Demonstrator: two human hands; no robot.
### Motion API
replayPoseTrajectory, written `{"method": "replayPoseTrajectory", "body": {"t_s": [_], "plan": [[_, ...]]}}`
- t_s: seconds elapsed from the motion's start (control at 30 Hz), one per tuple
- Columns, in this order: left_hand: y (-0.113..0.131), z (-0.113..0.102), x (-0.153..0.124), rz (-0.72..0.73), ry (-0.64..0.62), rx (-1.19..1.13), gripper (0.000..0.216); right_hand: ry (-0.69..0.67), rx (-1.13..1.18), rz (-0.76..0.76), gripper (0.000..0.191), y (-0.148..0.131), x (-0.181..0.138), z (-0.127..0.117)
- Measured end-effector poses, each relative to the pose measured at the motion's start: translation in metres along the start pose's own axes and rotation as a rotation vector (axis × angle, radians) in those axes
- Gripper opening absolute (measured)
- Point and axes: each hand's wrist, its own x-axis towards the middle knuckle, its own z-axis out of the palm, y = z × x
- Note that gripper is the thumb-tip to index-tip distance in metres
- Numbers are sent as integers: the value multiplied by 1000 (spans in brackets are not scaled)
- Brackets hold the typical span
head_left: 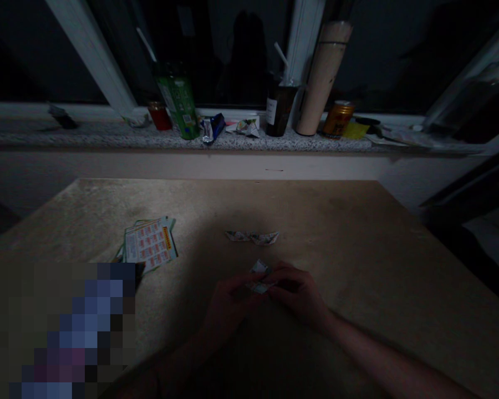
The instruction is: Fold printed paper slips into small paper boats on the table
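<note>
A small folded paper piece [259, 277] is pinched between the fingertips of the left hand [228, 307] and the right hand [299, 293], low over the table [357, 249]. At 12 o'clock, 2 folded paper boats [253, 237] are laid; at 10 o'clock, printed sheets [149, 244]. Farther, bottles and cans are seen on the windowsill [87, 133].

I've got a small folded paper piece [259, 278] pinched btw my left hand [228, 306] & right hand [298, 292]. It's pale w/ tiny printed marks, creased into a little pointy shape, one corner sticking up. It sits just above the table, near the front middle. It's dark, so I can't tell the exact folds. A bit further back lie two finished paper boats [253, 237], flat on the table, touching end to end, same printed paper.
</note>
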Motion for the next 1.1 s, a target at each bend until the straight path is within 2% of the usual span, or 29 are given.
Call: {"method": "replayPoseTrajectory", "body": {"t_s": [0.13,0.4,0.47,0.57,0.67,0.77,0.87,1.1], "plan": [[3,1,0,-29,38,-22,31,-15,-5,10,10,0,0,1],[3,2,1,-20,82,-99,18,-12,3,19,9,2,1,-1],[4,2,2,-12,78,-156,23,-22,12,29,9,2,1,-1],[7,3,3,-30,49,-228,43,-4,18,55,12,2,-1,1],[9,3,3,-66,21,-227,55,16,29,118,22,0,-2,3],[7,2,3,-86,33,-173,41,-2,52,153,31,-4,-3,5],[4,2,2,-76,40,-145,30,-18,3,159,28,-7,-4,5],[4,2,5,-71,42,-108,33,31,-93,161,24,0,-5,3]]}}
